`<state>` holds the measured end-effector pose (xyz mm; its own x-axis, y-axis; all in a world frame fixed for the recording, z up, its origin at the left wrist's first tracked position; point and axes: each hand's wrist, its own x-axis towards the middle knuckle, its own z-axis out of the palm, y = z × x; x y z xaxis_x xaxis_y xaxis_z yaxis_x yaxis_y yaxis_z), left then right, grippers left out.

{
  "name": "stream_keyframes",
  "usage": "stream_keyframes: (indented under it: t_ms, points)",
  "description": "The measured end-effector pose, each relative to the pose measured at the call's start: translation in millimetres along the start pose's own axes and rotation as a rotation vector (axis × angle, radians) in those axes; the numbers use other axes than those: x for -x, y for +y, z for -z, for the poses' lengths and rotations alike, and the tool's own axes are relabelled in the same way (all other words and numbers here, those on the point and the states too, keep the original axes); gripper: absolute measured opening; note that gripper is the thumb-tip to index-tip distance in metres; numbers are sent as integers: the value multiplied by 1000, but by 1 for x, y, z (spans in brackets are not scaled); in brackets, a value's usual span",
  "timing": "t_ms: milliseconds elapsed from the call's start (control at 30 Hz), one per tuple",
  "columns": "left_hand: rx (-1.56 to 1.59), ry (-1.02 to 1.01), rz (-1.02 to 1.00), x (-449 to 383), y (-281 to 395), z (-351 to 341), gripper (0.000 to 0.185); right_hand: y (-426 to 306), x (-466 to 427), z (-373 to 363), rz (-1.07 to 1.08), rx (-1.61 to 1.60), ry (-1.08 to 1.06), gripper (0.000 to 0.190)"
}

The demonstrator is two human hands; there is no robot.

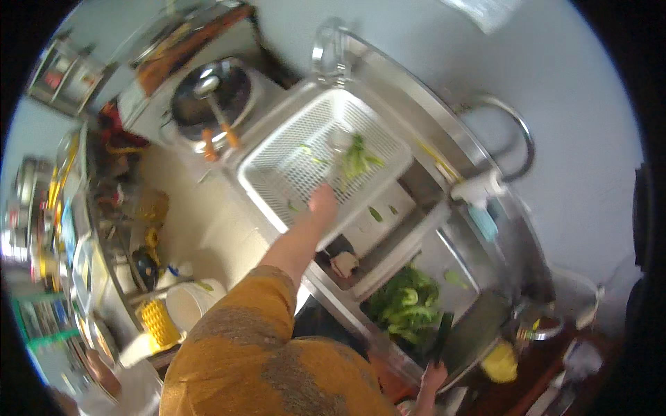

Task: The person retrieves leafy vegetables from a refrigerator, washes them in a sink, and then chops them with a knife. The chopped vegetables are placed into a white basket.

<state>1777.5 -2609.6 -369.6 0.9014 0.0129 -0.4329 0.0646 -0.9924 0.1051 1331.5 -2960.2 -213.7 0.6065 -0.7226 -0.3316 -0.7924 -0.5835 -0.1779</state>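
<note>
My left hand [323, 200] is over the near side of a white perforated plastic basket [260, 203], its fingers too blurred to read. Cut leafy green stalks [358, 162] lie in the basket beyond it, and small scraps cling to the mesh. The basket rests over a stainless-steel sink. At the lower right, my right hand [434, 373] is closed around a dark, narrow thing [444, 333], possibly a knife, held upward at the edge of a dark green board [476, 327]. Beside it, a heap of leafy greens [408, 301] fills part of the second basin.
Left of the basket stands a lidded pan [210, 101] with a ladle on top. A curved faucet [525, 138] rises behind the sink. A white bucket [192, 301] is at the lower left, near crowded shelves. A forearm [101, 372], apparently another person's, shows at the lower left edge.
</note>
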Motion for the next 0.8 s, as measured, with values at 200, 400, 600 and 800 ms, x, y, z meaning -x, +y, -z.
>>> stream_keyframes:
  t_ms: [200, 400, 600, 800]
  points:
    - [-4, 6, 6, 29, 42, 4, 41, 51, -12, -38, -155, 138, -135, 38]
    - [517, 302, 29, 48, 32, 15, 24, 94, -48, -62, 130, 41, -31, 28]
    - [625, 403, -108, 91, -12, 50, 21, 58, -57, -53, 39, -35, -67, 25]
    - [737, 619, 133, 93, -68, 87, 24, 69, -70, -54, 27, -9, -65, 25]
